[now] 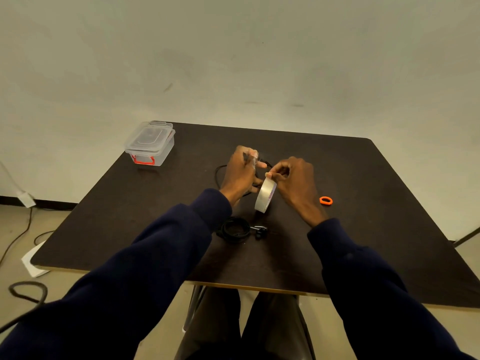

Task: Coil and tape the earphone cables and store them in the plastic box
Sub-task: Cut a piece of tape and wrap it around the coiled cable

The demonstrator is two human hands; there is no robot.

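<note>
Over the middle of the dark table [363, 229], my left hand [240, 172] grips a black earphone cable [217, 172] whose loop trails left of it, and a piece of clear tape shows at its fingertips. My right hand [293, 178] pinches the top of a clear tape roll [265, 194] that hangs on edge under it. A second earphone cable [235, 229], coiled, lies nearer to me with its earbuds [259, 231] beside it. The clear plastic box [150, 144] with red latch stands closed at the table's far left corner.
A small orange ring [326, 200] lies on the table right of my right hand. Cables [26, 292] and white paper [33, 261] lie on the floor to the left. My legs show under the table's near edge.
</note>
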